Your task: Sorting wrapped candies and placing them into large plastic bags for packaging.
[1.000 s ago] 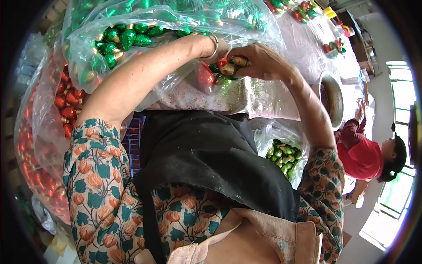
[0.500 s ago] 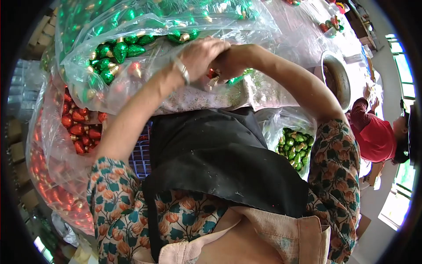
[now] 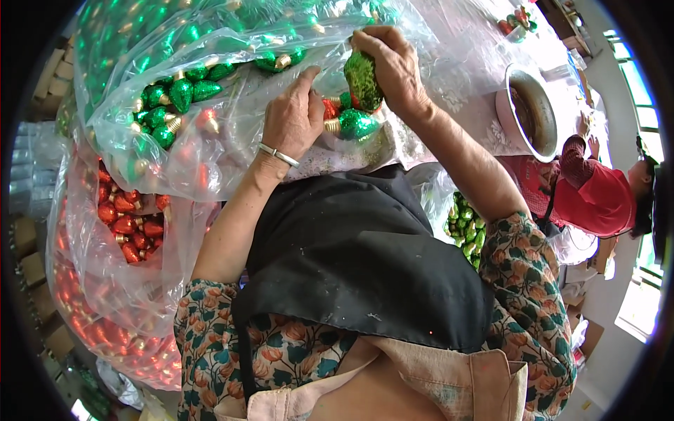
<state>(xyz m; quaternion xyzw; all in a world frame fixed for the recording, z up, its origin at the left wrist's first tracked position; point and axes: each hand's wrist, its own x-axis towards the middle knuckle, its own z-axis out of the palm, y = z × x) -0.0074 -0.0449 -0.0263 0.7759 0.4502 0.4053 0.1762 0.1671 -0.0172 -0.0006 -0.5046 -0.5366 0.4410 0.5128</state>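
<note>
My right hand point(image 3: 399, 74) is closed around a yellow-green glittery bulb-shaped ornament point(image 3: 363, 78), held above the table. Just left of it, my left hand point(image 3: 290, 118) has its index finger stretched out and its thumb apart; the other fingers curl under, partly hidden. Beside that thumb, on the patterned cloth, are a red glittery ornament point(image 3: 329, 108) and a bright green glittery ornament point(image 3: 358, 124) with a gold cap. More red and green shows behind them, partly covered by the yellow-green one.
Clear plastic bags hold green ornaments point(image 3: 180, 95) at the far left and red ornaments point(image 3: 125, 223) at the left. Yellow-green ornaments point(image 3: 463, 223) lie in a bag near my right elbow. A metal basin point(image 3: 546, 112) stands to the right, with a person in red point(image 3: 597, 200) beyond it.
My hands have come apart. The left moved slightly down and left; the right rose, with the yellow-green ornament now showing in it. The red and green ornaments between them are uncovered.
</note>
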